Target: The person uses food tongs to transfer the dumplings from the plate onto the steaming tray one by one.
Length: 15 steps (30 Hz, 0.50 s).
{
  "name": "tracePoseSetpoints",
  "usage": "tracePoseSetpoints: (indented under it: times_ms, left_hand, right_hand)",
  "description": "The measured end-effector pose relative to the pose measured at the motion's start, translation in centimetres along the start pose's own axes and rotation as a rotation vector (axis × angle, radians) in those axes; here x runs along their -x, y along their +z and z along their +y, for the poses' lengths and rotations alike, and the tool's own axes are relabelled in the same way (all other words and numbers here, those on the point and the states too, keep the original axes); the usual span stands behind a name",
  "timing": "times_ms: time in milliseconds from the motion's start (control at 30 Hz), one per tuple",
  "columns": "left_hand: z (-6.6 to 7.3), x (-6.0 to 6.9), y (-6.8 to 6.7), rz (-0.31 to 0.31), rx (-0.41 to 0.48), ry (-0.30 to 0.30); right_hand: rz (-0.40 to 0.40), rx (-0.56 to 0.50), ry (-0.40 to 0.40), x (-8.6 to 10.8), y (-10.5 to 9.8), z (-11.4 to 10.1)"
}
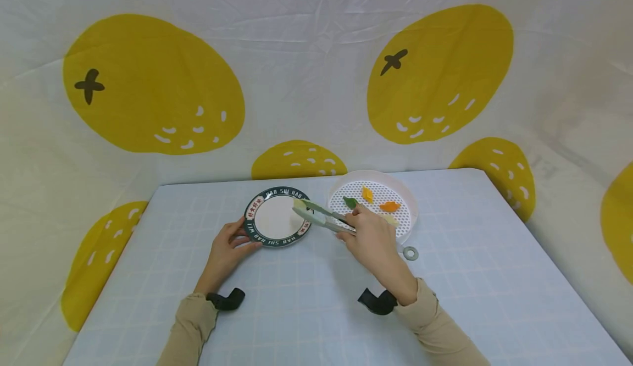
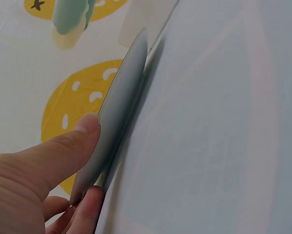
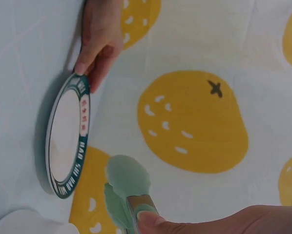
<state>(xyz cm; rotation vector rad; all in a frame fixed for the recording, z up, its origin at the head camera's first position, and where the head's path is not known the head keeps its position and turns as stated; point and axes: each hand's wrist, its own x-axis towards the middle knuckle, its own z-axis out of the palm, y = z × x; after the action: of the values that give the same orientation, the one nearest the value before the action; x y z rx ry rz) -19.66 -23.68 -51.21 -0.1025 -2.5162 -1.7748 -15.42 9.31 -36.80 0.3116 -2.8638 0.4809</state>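
My left hand (image 1: 225, 251) pinches the near-left rim of a round plate (image 1: 279, 217) with a white middle and a dark green lettered border. In the left wrist view its thumb (image 2: 90, 124) lies on one face of the plate and fingers are behind the edge. My right hand (image 1: 377, 240) grips metal tongs with pale green tips (image 1: 316, 215). A pale yellow piece (image 2: 68, 39) shows at the tongs' tips, which are above the plate's right side. In the right wrist view that piece is hidden behind the tips.
Right of the plate stands a round white perforated tray (image 1: 413, 204). It holds a green piece (image 1: 350, 202), a yellow piece (image 1: 367, 194), an orange piece (image 1: 390, 206) and a pale yellow piece (image 1: 390, 220). A light checked cloth (image 1: 296, 311) covers the table; a fruit-print sheet (image 1: 306, 80) hangs behind.
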Motion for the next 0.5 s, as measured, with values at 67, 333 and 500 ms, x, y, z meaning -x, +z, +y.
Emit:
tracePoseSetpoints:
  times_ms: [67,333,500]
  left_hand:
    - [0.0,0.0,0.0,-0.003,-0.001,0.006]
    - [-0.2,0.1,0.0,0.005,-0.017,0.007]
    - [-0.2,0.1,0.0,0.004,-0.015,0.001]
  right_hand:
    - [-0.002,0.003,0.002,0.3,-0.5,0.7]
    - [-0.02,-0.038,0.082,1.7,-2.9,4.1]
    - [-0.013,-0.044,0.119,2.5,-4.3,6.2]
